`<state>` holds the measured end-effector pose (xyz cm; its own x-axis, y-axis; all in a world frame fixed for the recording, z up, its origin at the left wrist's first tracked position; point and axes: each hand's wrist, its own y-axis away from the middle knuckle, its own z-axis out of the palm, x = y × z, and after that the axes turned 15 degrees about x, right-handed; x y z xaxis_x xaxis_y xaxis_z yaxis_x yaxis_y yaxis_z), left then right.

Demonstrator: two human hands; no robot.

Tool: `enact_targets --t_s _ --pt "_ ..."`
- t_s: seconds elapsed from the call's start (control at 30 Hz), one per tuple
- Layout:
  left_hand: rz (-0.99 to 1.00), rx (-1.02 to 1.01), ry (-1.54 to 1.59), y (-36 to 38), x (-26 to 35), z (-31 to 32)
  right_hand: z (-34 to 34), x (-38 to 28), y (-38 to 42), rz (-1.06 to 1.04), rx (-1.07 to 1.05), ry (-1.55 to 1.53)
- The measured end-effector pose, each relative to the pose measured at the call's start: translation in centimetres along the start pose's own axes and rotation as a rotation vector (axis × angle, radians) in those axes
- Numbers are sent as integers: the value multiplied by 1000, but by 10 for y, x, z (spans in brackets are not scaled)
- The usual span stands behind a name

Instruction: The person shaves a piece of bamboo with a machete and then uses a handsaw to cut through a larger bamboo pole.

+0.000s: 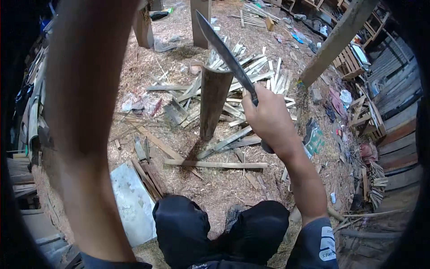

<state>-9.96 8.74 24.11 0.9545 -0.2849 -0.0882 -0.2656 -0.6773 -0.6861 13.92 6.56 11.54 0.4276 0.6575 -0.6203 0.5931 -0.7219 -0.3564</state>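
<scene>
Steel blade of a machete [226, 54], long and dark, raised slantwise over an upright wooden post [213, 101] standing in the sawdust among scattered split strips [251, 76]. Right hand [268, 117] wrapped tight round the handle, fingers fully closed. Left arm [85, 125] lifted close past the camera, its hand out of view, so grip impossible to tell. Probably heavy toward the tip, stiff and sharp; best held only at the handle, well back from the edge. Knees in dark trousers [219, 231] below.
</scene>
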Motion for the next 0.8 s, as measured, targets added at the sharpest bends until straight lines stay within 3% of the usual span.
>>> enact_targets --t_s 0.07,0.13,0.2,0.23,0.27,0.33,0.37,0.43,0.47,0.53,0.57,0.6,0.67,0.73,0.8 --pt "-146 -252 -36 54 -18 62 0 0 2 12 -15 9" --pt "-297 -479 -109 106 -27 96 5 10 -1 87 -221 87" --pt "-345 -407 -58 94 -29 90 8 17 12 83 -215 124" --pt "-424 -243 74 78 -42 86 11 22 10 53 -192 128" --pt "-242 16 12 69 -73 83 16 30 14 46 -169 118" --pt "-516 128 248 47 -109 56 18 27 16 63 -151 84" --pt "-519 133 249 33 -114 25 18 27 15 25 -144 84" --pt "-557 -76 -142 25 6 -24 24 24 15 -13 -156 63" --pt "15 72 -152 59 -110 62 28 23 14 -6 -138 57" --pt "-52 -231 -346 89 -65 85 33 25 10 7 -127 44" --pt "-185 -282 -200 110 -39 94 34 26 7 41 -155 59" --pt "-137 -497 -234 105 -21 73 35 28 3 75 -186 73" --pt "-158 -253 -201 121 -46 89 38 32 0 63 -167 29" --pt "-360 -144 -11 139 -69 109 51 47 0 -23 -75 43" --pt "-456 -482 -225 148 -68 125 64 56 7 28 -126 63"
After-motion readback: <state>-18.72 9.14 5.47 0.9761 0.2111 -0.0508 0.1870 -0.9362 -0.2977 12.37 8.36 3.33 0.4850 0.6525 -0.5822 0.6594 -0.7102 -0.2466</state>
